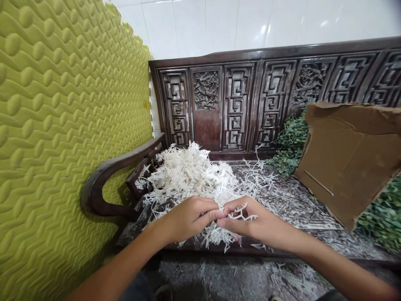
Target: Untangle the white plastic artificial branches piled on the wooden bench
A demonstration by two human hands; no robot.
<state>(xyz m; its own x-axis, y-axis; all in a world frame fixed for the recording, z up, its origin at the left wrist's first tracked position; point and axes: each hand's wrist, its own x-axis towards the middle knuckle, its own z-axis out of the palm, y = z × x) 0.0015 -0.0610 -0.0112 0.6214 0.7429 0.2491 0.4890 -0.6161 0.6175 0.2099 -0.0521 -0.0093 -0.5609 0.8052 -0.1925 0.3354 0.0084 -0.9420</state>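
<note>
My left hand (200, 215) and my right hand (244, 217) meet fingertip to fingertip above the front of a dark carved bench. Thumb and fingers of each are pinched together. Between the right fingers runs a white plastic branch sprig (242, 215), its thin forked tips sticking out over the palm. The left fingertips press on the small white end of the sprig, mostly hidden by the fingers. Behind and below the hands lies a large heap of similar white sprigs (188, 171). Loose white sprigs (258, 177) are scattered to the right of the heap.
The carved wooden bench (206, 129) has a curved armrest (103, 179) at left. A yellow foam mat (69, 104) stands upright beside it. On the right, a brown cardboard piece (347, 159) leans over green artificial foliage (382, 213). White scraps litter the floor (225, 278).
</note>
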